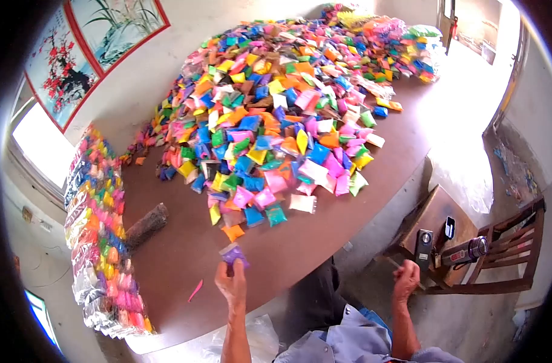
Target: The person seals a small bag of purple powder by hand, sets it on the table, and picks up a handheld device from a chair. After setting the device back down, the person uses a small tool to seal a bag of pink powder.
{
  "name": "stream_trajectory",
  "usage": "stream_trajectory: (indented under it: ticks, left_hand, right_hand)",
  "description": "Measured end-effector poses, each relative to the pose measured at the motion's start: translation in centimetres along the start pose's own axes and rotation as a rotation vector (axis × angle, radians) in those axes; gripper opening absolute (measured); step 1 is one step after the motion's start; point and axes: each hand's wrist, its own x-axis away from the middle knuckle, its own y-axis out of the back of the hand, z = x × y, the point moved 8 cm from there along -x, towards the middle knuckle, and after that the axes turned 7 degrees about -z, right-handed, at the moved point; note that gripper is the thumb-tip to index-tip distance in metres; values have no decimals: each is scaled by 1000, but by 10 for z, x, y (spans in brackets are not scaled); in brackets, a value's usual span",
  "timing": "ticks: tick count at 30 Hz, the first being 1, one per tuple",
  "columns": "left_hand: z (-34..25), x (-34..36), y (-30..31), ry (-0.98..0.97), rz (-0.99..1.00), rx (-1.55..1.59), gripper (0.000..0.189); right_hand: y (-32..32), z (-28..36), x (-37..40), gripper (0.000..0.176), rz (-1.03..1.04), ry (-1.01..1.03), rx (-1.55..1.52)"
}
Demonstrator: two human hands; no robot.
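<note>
My left hand (230,283) is raised over the near part of the brown table (185,254) and pinches a small purple packet (233,254) between its fingers. Just beyond it lies an orange packet (233,232) at the near tip of a huge heap of small coloured packets (276,115) that covers most of the table. My right hand (405,279) is off the table's right edge, fingers curled around a thin stick-like thing near the wooden chair (469,266); what it is I cannot tell.
A stack of foil sheets filled with coloured packets (100,242) runs along the table's left edge. A dark rough roll (146,225) and a pink sliver (195,291) lie on the table. The chair holds a phone (449,227), a dark box (423,245) and a flask (466,250).
</note>
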Motion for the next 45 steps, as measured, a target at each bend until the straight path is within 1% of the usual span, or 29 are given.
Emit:
stream_trajectory:
  ticks: [1, 2, 3, 4, 5, 7, 8, 9, 11, 12, 13, 14, 15, 17, 19, 20, 22, 24, 26, 28, 30, 31, 33, 34, 36, 40, 41, 43, 45]
  left_hand:
    - [-8, 1, -2, -5, -7, 10, 23]
    - [-22, 4, -7, 18, 56, 53, 22]
    - [-37, 8, -13, 42, 119, 100, 21]
    - [-56, 10, -17, 69, 178, 179, 22]
    - [-56, 12, -17, 70, 167, 196, 22]
    - [-58, 18, -31, 105, 370, 284, 27]
    - [-65, 17, -27, 99, 356, 295, 27]
    - [-75, 20, -23, 97, 394, 304, 27]
    - [-77, 17, -20, 96, 437, 329, 27]
    - [-63, 13, -14, 155, 427, 311, 25]
    - [-48, 9, -9, 215, 418, 290, 28]
    - [-40, 3, -5, 234, 349, 332, 29]
    - [-33, 1, -7, 245, 346, 336, 29]
    - [-30, -12, 1, 192, 193, 403, 28]
    - [-25, -16, 2, 206, 196, 374, 27]
    - [-17, -20, -2, 194, 217, 336, 26]
    - [-7, -22, -10, 189, 245, 298, 25]
    - [-16, -25, -23, 106, 340, 340, 22]
    - [-14, -27, -34, 104, 387, 358, 20]
    - [-15, -31, -45, 97, 427, 379, 19]
    - [-19, -30, -58, 121, 510, 506, 18]
    - [-17, -32, -59, 131, 506, 503, 18]
    - [-17, -36, -62, 24, 513, 389, 19]
    - [-13, -38, -62, 29, 508, 393, 19]
    - [-11, -40, -62, -44, 483, 375, 21]
    - [-13, -43, -53, -36, 457, 386, 22]
    - [-18, -41, -55, 8, 500, 432, 22]
    - [-19, -37, -59, 57, 541, 480, 22]
    - [-14, -30, -66, 90, 613, 436, 25]
  right_hand:
    - [-47, 43, 30, 19, 136, 104, 34]
    - [-84, 66, 53, 17, 304, 315, 94]
    - [-117, 86, 78, 17, 472, 532, 158]
    - [-155, 120, 110, 19, 646, 653, 189]
    - [-187, 148, 148, 22, 824, 772, 223]
    - [-238, 126, 192, 22, 1089, 324, 142]
    - [-257, 120, 216, 21, 1140, 219, 104]
    - [-271, 113, 237, 20, 1185, 113, 69]
    - [-295, 99, 263, 21, 1225, 111, 48]
    - [-303, 94, 272, 23, 1269, 91, 28]
    - [-310, 89, 274, 23, 1269, 99, 40]
    - [-317, 89, 278, 21, 1288, 172, 82]
    - [-322, 88, 283, 20, 1309, 240, 125]
    - [-327, 81, 288, 20, 1308, 276, 168]
    - [-330, 77, 289, 20, 1286, 325, 178]
    - [-330, 75, 291, 20, 1289, 322, 183]
    - [-324, 74, 283, 20, 1196, 330, 171]
    - [-325, 70, 273, 17, 1167, 301, 138]
    - [-325, 69, 269, 15, 1142, 264, 105]
    - [-323, 75, 264, 14, 1055, 267, 62]
    - [-322, 74, 264, 14, 1047, 292, 72]
    - [-322, 75, 265, 13, 1035, 320, 75]
    - [-323, 74, 266, 14, 1036, 290, 74]
    - [-323, 74, 266, 14, 1033, 268, 71]
    - [-325, 78, 269, 14, 1050, 294, 84]
    - [-323, 80, 272, 14, 1081, 373, 133]
    - [-323, 76, 272, 14, 1088, 368, 139]
    - [-321, 67, 262, 15, 1025, 230, 42]
    - [-323, 76, 267, 16, 1001, 266, 52]
